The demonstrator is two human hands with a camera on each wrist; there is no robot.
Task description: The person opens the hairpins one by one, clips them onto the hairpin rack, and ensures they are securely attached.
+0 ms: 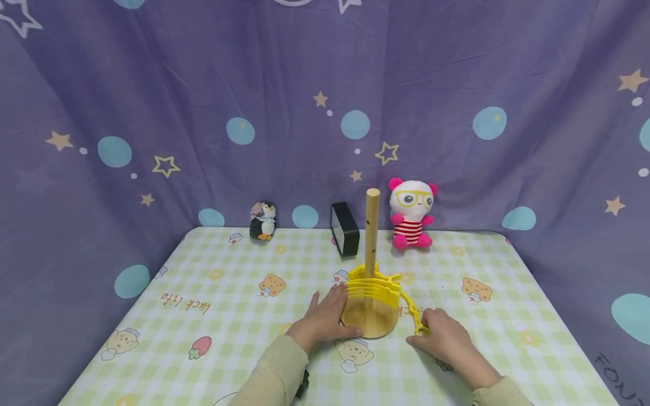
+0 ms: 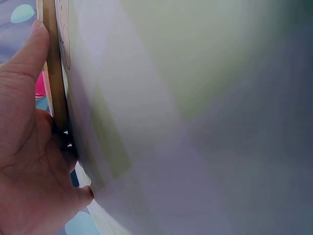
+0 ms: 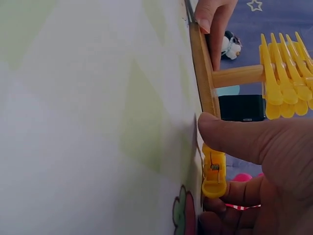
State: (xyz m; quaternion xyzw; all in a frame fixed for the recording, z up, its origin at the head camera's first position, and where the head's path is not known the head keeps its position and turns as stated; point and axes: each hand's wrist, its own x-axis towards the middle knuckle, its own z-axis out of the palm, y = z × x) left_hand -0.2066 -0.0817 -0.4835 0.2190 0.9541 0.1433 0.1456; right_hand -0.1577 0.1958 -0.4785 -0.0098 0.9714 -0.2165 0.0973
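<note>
A wooden stand has a round base [image 1: 373, 324] and an upright post [image 1: 372, 237]. Yellow plastic spring clips [image 1: 373, 287] are gathered around the lower post, their long prongs fanned out in the right wrist view. From them a narrow yellow strand [image 1: 411, 307] slopes down to my right hand [image 1: 444, 338]. That hand has a yellow clip with a metal coil spring [image 3: 213, 174] between thumb and fingers, close over the tablecloth. My left hand [image 1: 325, 318] rests spread along the left side of the base, thumb at the near rim, fingers pointing away.
Behind the stand, a black box-shaped object [image 1: 346, 230] stands on the checked tablecloth [image 1: 228, 332]. A plush penguin [image 1: 263, 221] sits at the back left, a pink and white plush panda [image 1: 412, 214] at the back right. A purple curtain [image 1: 284, 84] hangs behind the table.
</note>
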